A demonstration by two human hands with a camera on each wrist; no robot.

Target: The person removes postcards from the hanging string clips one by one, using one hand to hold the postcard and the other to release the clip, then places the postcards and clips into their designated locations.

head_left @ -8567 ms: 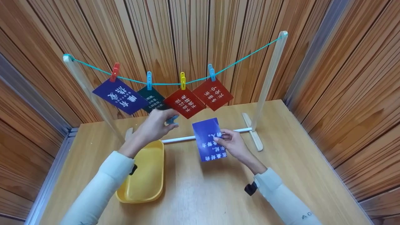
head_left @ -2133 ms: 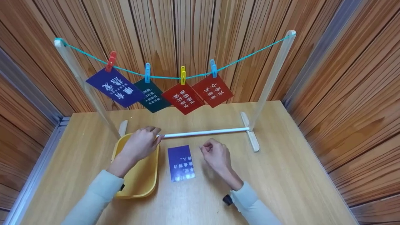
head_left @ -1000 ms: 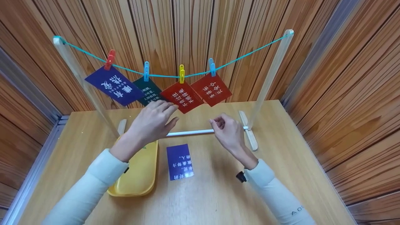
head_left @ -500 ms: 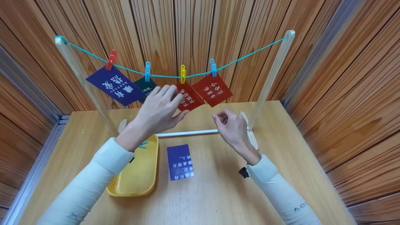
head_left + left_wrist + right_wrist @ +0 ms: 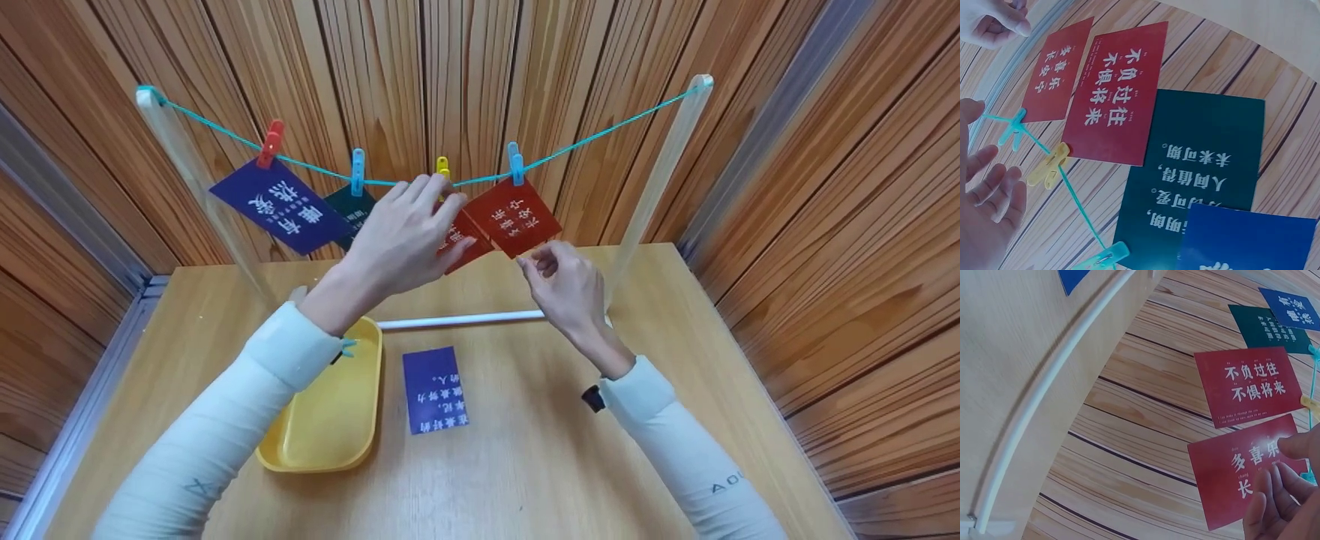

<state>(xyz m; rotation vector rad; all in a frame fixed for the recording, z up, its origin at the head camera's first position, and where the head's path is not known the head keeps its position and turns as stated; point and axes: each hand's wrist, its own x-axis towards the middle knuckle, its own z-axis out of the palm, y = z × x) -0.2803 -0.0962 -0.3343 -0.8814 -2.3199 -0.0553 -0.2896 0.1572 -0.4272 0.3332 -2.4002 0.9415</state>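
Both hands hold nothing that I can see. In the head view my left hand (image 5: pixel 401 240), fingers loosely bent, is in front of a red card (image 5: pixel 1117 95) hung by a yellow clothespin (image 5: pixel 1050 166), partly covering both. In the left wrist view its fingers are apart from that clothespin. My right hand (image 5: pixel 571 291), fingers bent, is by the lower corner of the other red card (image 5: pixel 517 219), which hangs from a light blue clothespin (image 5: pixel 515 163). The right wrist view shows thumb and fingers spread before this card; touching or not, I cannot tell. A blue card (image 5: pixel 435 390) lies on the table.
The teal cord (image 5: pixel 600 139) spans two posts (image 5: pixel 660 169). A blue card (image 5: pixel 281 206) under a red clothespin (image 5: pixel 271 144) and a dark green card (image 5: pixel 1207 135) hang left. A yellow tray (image 5: pixel 322 427) with a teal clothespin (image 5: pixel 349 347) stands left; a white bar (image 5: pixel 465 319) crosses behind.
The blue card, earlier in my right hand, lies on the table. My left hand let go of its blue clothespin. Over the last second both hands rose and moved right toward the red cards.
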